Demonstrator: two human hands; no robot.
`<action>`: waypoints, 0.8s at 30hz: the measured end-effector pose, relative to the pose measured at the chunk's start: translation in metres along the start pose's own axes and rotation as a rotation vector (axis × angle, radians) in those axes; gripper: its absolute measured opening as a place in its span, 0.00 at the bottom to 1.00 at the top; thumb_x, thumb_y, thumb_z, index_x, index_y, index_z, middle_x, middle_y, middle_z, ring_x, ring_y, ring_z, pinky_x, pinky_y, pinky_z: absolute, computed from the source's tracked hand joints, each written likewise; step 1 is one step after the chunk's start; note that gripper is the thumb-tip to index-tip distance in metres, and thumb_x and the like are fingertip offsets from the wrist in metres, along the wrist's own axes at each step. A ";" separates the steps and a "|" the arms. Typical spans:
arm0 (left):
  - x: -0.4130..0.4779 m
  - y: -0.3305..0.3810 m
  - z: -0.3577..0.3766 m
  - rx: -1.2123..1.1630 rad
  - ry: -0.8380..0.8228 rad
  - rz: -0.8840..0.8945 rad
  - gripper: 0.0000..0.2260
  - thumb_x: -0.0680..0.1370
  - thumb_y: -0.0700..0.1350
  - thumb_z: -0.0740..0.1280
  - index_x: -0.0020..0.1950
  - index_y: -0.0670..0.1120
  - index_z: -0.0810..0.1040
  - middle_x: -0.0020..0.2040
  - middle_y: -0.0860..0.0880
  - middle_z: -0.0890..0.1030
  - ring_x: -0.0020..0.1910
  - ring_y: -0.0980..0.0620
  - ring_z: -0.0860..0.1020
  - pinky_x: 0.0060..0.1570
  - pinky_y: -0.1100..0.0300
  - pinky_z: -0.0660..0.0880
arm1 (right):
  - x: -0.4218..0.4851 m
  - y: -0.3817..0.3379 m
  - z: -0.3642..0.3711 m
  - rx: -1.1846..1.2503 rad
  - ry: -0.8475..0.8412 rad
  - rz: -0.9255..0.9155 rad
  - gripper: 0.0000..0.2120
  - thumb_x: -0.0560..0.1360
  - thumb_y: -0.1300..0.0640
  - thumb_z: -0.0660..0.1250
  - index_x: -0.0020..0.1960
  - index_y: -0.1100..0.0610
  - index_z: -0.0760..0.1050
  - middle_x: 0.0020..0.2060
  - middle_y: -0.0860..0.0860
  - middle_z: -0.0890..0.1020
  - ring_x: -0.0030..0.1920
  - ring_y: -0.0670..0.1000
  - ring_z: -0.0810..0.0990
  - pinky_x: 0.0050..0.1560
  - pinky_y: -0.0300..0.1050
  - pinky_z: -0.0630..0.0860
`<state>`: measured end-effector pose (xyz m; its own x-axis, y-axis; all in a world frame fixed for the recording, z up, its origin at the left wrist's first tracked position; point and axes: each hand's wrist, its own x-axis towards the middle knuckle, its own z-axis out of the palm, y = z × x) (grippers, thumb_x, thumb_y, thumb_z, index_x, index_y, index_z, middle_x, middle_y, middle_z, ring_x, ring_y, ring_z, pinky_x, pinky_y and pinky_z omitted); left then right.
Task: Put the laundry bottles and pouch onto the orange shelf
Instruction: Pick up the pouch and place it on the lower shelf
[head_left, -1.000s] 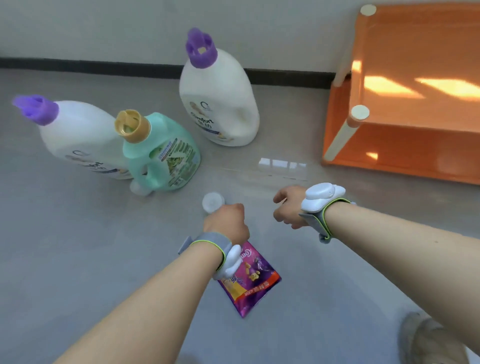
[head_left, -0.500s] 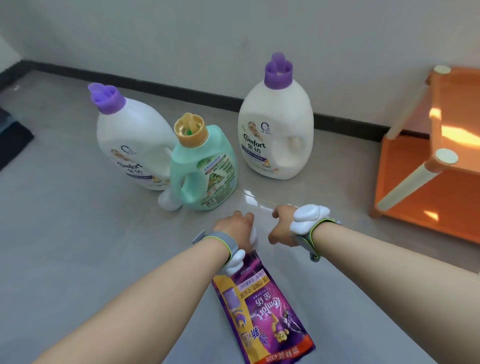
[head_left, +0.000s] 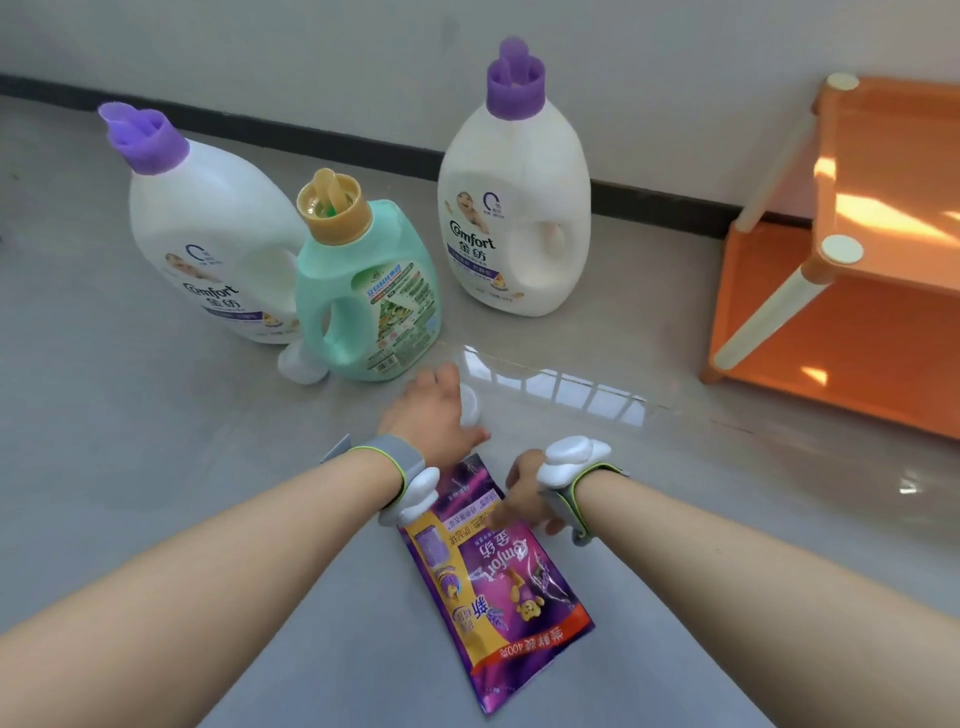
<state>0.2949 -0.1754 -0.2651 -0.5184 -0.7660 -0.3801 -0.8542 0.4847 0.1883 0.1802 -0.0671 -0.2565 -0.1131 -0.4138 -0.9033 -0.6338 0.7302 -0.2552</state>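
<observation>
**Both hands on the purple pouch, bottles standing beyond**

The purple pouch (head_left: 493, 577) lies flat on the grey floor (head_left: 130, 467) directly under both wrists, its glossy printed face up, an orange-yellow band down one side, its lettering upside down to the wearer. The left hand (head_left: 428, 415) is curled over the pouch's far end, fingers closed around the white cap (head_left: 470, 408) there. The right hand (head_left: 522, 501) rests on the pouch's near-right edge with fingers bent down onto the film; whether it actually pinches the film cannot be told.

Ahead of the left hand stands the green bottle (head_left: 369, 296) with a tan cap, upright, handle facing the wearer. Touching it on its left is a white bottle (head_left: 208, 244) with a purple cap, and a small white object (head_left: 301, 364) sits at the green bottle's foot. Ahead and slightly right of the hands, a second white bottle (head_left: 514, 208) stands apart from the green one, near the wall (head_left: 311, 52) and its dark skirting.

Well off to the right of the right hand is the orange shelf (head_left: 883, 182), two tiers joined by cream posts, sunlight on both. The floor between the right hand and the shelf's lower tier is bare and glossy, showing a window reflection, and bare floor also spreads out to the left of the left forearm
</observation>
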 end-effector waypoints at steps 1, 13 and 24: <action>-0.006 -0.001 0.004 -0.016 -0.058 0.052 0.31 0.70 0.62 0.70 0.65 0.46 0.66 0.62 0.43 0.70 0.61 0.40 0.73 0.58 0.48 0.73 | 0.002 0.005 0.000 0.008 0.005 0.011 0.30 0.67 0.40 0.74 0.62 0.58 0.76 0.53 0.58 0.86 0.52 0.58 0.86 0.51 0.56 0.83; -0.028 0.031 0.026 0.289 -0.239 0.499 0.23 0.68 0.59 0.70 0.60 0.55 0.76 0.62 0.49 0.73 0.65 0.45 0.66 0.65 0.48 0.65 | -0.008 0.024 -0.001 -0.381 0.095 -0.310 0.13 0.78 0.61 0.62 0.61 0.63 0.77 0.57 0.58 0.81 0.55 0.60 0.80 0.54 0.50 0.80; -0.022 0.070 0.001 -0.843 -0.247 0.200 0.09 0.82 0.44 0.62 0.54 0.43 0.81 0.45 0.44 0.86 0.44 0.46 0.84 0.48 0.52 0.80 | -0.066 0.069 -0.123 0.161 0.534 -0.296 0.23 0.71 0.35 0.70 0.55 0.52 0.76 0.50 0.49 0.82 0.50 0.53 0.82 0.52 0.50 0.81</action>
<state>0.2461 -0.1241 -0.2444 -0.7202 -0.5410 -0.4343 -0.5449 0.0536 0.8368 0.0501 -0.0561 -0.1725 -0.3436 -0.7948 -0.5003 -0.5782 0.5988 -0.5542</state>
